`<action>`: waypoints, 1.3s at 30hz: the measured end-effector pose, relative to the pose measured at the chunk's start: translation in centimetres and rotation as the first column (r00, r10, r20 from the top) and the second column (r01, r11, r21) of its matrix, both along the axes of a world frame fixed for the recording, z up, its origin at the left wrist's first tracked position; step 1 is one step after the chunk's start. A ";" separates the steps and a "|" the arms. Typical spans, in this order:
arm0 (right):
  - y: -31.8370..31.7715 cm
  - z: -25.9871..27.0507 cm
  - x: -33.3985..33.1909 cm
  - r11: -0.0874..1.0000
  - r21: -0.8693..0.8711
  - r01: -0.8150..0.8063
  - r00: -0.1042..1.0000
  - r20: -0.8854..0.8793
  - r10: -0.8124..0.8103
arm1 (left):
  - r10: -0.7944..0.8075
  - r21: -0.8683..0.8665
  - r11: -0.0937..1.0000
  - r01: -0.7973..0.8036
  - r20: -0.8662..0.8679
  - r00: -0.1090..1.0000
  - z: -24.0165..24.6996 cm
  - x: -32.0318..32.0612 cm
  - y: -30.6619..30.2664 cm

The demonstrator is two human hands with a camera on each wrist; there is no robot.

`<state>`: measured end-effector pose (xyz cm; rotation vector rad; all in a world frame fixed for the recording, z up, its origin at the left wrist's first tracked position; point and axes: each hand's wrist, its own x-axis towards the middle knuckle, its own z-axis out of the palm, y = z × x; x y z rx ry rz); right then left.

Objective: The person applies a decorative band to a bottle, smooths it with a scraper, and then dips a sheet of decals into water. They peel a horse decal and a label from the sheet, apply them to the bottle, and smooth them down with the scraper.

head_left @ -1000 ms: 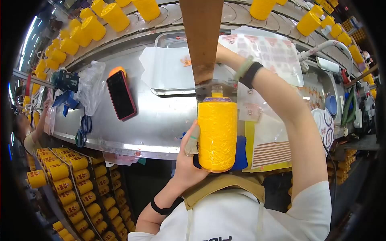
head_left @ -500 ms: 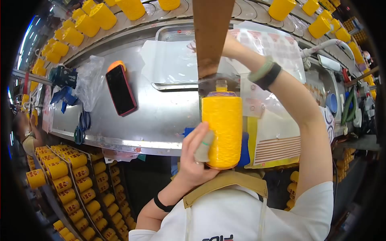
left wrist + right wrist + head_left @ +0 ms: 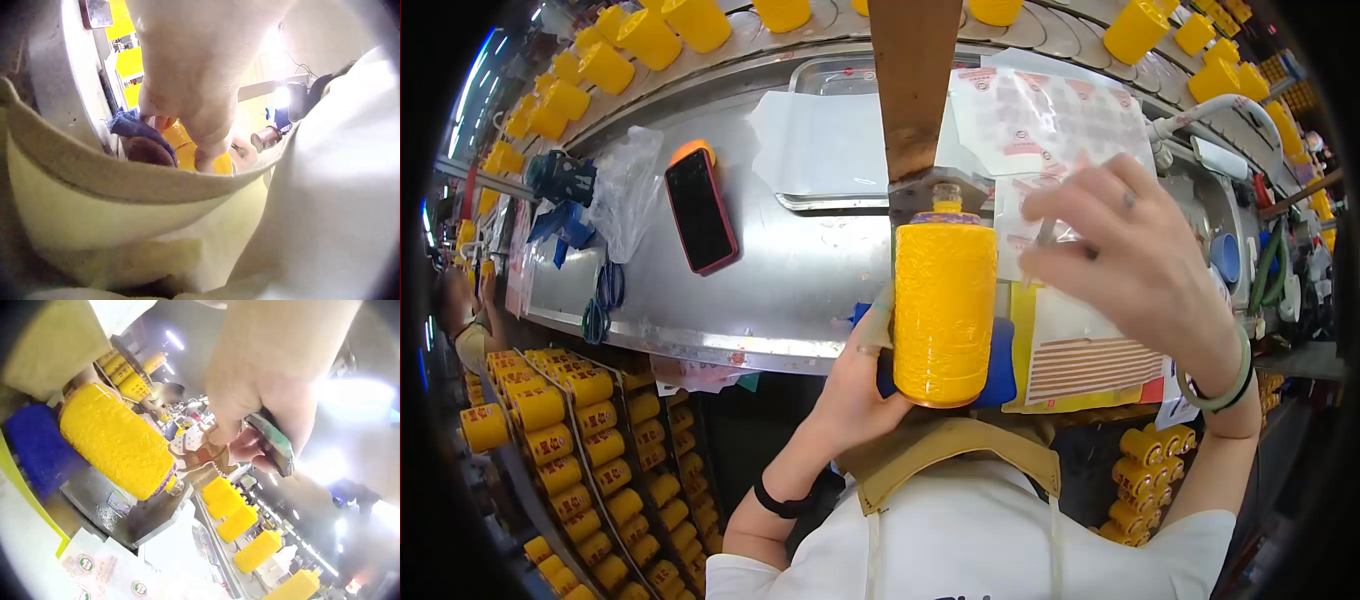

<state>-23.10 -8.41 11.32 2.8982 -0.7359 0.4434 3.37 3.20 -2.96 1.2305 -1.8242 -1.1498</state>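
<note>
A yellow, rough-textured bottle (image 3: 945, 310) with a clear neck lies in front of the person's chest, its neck pointing away. My left hand (image 3: 850, 395) holds it from the left near its base, with a pale cover on one finger. In the left wrist view, the apron hides much of the bottle's lower part. My right hand (image 3: 1135, 260) is raised to the right of the bottle, fingers bent. The right wrist view shows it pinching a thin brown-and-orange cutout decal (image 3: 205, 455) by its edge. A green-edged flat piece (image 3: 275, 439) sits among those fingers.
A wooden beam (image 3: 915, 80) stands just beyond the bottle's neck. Behind are a metal tray (image 3: 830, 203) with white sheets and printed decal sheets (image 3: 1040, 115). A blue cloth (image 3: 1000, 365) lies by the bottle; a phone (image 3: 702, 212) is left. Yellow bottles (image 3: 650, 40) line the far conveyor.
My right hand has come back from the tray behind the beam to the near right of the bottle, with the decal in its fingers. My left hand still holds the bottle.
</note>
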 end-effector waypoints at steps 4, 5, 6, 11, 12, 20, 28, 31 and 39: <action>1.1 -2.0 2.2 0.986 -0.015 -0.164 0.985 -0.054 0.163 | -0.038 -0.014 0.999 0.038 0.010 0.999 2.2 0.1 -1.0; 1.0 -2.6 2.8 0.970 -0.039 -0.241 0.970 -0.019 0.241 | -0.035 -0.017 0.999 0.035 0.011 0.999 2.4 0.0 -1.2; 0.7 -2.3 3.2 0.958 -0.018 -0.288 0.952 -0.111 0.284 | 0.002 -0.050 0.999 -0.005 -0.053 0.999 2.5 -0.3 -1.6; -0.1 -4.4 4.8 0.986 0.025 -0.167 0.973 0.167 0.160 | 0.123 0.249 0.968 -0.036 -0.347 0.930 3.4 -2.8 -3.0; -0.3 -4.3 4.6 0.953 0.292 -0.078 0.963 0.270 -0.004 | 0.111 0.225 0.974 -0.038 -0.322 0.940 3.6 -3.1 -2.9; 2.6 -8.1 2.3 0.464 0.879 -0.108 0.524 0.447 -0.725 | 0.311 0.353 0.929 -0.110 -0.589 0.746 3.7 -3.3 -3.7; 6.3 -11.3 4.5 0.072 0.917 -0.393 0.333 0.215 -0.918 | 0.313 0.416 0.908 -0.046 -0.601 0.736 3.2 -2.6 -4.1; 6.4 -11.5 4.8 0.152 0.908 -0.390 0.296 0.281 -0.913 | 0.318 0.447 0.895 -0.012 -0.619 0.718 2.7 -2.2 -4.2; 6.9 -11.5 4.7 0.182 0.946 -0.267 0.320 0.265 -0.910 | 0.356 0.501 0.865 0.015 -0.636 0.685 2.5 -2.1 -4.7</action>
